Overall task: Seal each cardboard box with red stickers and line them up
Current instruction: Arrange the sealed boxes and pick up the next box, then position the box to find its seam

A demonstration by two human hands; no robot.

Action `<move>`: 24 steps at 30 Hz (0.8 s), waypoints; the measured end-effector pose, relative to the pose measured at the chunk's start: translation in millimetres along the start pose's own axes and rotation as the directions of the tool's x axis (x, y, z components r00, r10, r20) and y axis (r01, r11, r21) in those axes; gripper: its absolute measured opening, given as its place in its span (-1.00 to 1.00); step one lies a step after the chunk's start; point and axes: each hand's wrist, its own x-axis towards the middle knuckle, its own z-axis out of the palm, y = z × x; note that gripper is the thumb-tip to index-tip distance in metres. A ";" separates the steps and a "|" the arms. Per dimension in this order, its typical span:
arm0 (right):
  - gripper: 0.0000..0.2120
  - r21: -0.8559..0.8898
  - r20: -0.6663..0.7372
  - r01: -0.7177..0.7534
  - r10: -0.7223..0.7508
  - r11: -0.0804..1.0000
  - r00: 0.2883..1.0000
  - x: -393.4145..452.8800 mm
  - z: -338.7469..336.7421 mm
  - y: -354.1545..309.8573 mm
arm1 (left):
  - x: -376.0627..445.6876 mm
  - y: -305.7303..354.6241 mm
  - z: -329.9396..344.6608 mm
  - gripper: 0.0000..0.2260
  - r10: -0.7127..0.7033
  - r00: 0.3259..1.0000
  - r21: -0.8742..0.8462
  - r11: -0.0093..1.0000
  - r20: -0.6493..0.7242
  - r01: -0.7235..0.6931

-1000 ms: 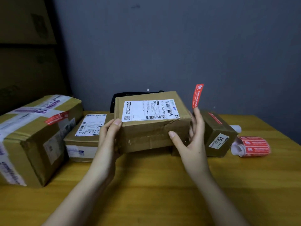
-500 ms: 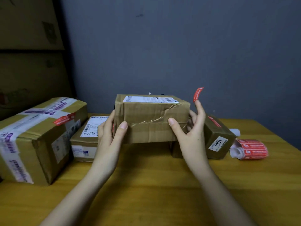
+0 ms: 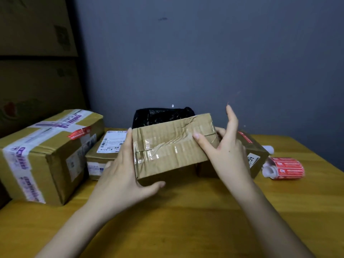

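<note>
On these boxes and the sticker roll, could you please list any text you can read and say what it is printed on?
"M1 A218", roughly: shipping label on the flat box.
Purple print on the large box's tape: blurred.
Red sticker on the large box: too small.
Roll of red stickers: white print, unreadable.
White label on the right box: partly hidden, unreadable.
Held box: no text showing.

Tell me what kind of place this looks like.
Probably a small parcel-packing corner: taped cardboard boxes with shipping labels on a wooden table, a roll of red stickers at the right, and big cartons stacked against the wall.
</note>
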 end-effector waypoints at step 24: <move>-0.90 0.475 -0.021 -0.025 0.040 0.879 0.999 -1.1 -25.0 7.5 | 4.0 -20.6 7.9 -0.01 -0.052 0.923 -0.487 0.837 0.382 0.249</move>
